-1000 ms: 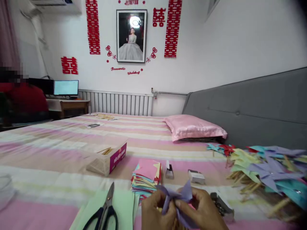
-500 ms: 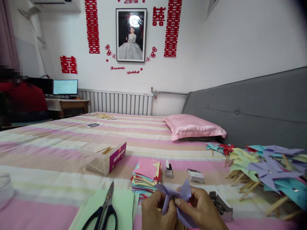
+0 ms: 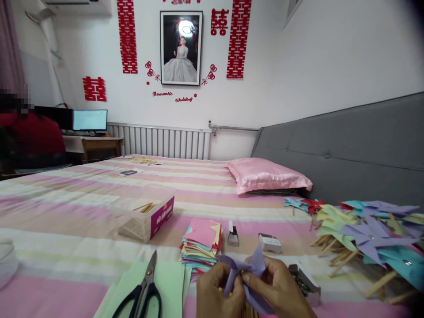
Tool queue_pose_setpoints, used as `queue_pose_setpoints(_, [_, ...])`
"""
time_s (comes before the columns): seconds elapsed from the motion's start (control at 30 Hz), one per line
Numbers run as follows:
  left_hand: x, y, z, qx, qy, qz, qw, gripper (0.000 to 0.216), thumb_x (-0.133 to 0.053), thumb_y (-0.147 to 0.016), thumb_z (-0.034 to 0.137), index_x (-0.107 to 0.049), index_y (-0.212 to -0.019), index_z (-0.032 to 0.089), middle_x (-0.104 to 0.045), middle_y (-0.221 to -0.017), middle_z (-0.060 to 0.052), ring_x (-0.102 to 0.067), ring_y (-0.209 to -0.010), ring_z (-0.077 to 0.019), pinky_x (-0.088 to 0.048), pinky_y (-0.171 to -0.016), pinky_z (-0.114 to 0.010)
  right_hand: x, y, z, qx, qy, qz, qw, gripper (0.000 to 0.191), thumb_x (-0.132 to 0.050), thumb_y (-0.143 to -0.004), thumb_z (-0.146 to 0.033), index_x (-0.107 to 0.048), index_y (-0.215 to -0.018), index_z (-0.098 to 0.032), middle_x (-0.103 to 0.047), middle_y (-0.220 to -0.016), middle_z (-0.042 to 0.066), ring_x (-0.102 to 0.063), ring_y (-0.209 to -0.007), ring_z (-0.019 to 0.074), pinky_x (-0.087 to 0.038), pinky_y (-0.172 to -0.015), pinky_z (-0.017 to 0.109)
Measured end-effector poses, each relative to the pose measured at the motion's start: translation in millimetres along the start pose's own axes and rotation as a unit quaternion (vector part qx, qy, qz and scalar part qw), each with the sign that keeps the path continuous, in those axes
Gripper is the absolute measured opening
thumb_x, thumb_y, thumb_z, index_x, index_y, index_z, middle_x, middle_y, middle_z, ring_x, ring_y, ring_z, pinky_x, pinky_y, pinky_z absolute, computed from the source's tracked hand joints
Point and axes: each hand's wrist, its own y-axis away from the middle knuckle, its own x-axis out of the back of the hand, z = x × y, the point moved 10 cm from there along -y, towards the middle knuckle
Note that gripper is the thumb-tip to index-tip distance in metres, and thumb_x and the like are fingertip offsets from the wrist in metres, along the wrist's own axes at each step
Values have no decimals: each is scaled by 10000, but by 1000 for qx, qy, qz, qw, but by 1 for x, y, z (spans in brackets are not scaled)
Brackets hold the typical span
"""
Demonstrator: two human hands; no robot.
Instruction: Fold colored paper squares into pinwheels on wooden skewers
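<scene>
Low in the middle of the head view, both my hands pinch a folded purple paper pinwheel [image 3: 251, 267]. My left hand [image 3: 217, 293] grips its left side with fingers curled. On the right side my right hand [image 3: 276, 289] presses thumb and fingers against the centre of the folds. Just behind my hands sits a stack of coloured paper squares [image 3: 202, 245]. A small open box of pins [image 3: 304, 282] lies beside my right hand.
Black scissors [image 3: 145, 291] rest on green paper [image 3: 165, 276] at the left. A cardboard box with sticks [image 3: 149, 216], a stapler [image 3: 233, 234], a small white box [image 3: 270, 243] and a heap of finished pinwheels [image 3: 367, 232] lie on the striped bed. A person in red [image 3: 29, 137] sits far left.
My hands have shifted slightly on the purple pinwheel and its paper tips have turned a little. Nothing else has moved.
</scene>
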Motion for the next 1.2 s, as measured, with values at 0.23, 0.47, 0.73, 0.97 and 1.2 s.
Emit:
queue_pose_setpoints(0.23, [-11,-2,7,55,60,-99,992,98,-506,-622,201,-540,-566,127,-422,-515,31,-358,-494,-93,-303,-482,-209,-1,-5,15,-22,-57,-25,998,181,-707,-594,-264,-637,-672,-116,-635,-635,36,-561,-615,166,-432,-600,276])
queue_pose_setpoints(0.47, [-15,-2,3,80,126,-109,983,49,-561,-598,163,-560,-600,114,-508,-552,14,-408,-519,-100,-328,-516,-218,3,-4,21,-28,-80,4,996,181,-707,-597,-251,-632,-702,-123,-604,-615,6,-533,-598,145,-415,-575,250])
queue_pose_setpoints(0.73, [-16,-5,-6,96,176,-102,974,52,-596,-581,143,-558,-599,112,-524,-554,12,-429,-537,-102,-337,-538,-225,-4,-6,17,-31,-104,-45,993,208,-734,-586,-285,-677,-697,-118,-656,-618,29,-566,-585,142,-422,-575,246])
queue_pose_setpoints(0.97, [-14,-4,5,87,227,-117,963,198,-694,-585,273,-583,-588,109,-549,-530,12,-462,-511,-94,-355,-521,-213,2,-5,11,-43,-106,-24,993,224,-754,-569,-298,-684,-669,-112,-663,-603,27,-573,-557,141,-429,-549,234])
queue_pose_setpoints(1.2, [24,-16,-1,65,42,-35,996,342,-532,-719,453,-594,-652,124,-619,-597,-50,-549,-568,-153,-386,-538,-235,36,-2,4,-112,-276,77,951,193,-788,-537,-228,-708,-702,-171,-676,-631,-11,-595,-639,124,-468,-608,193])
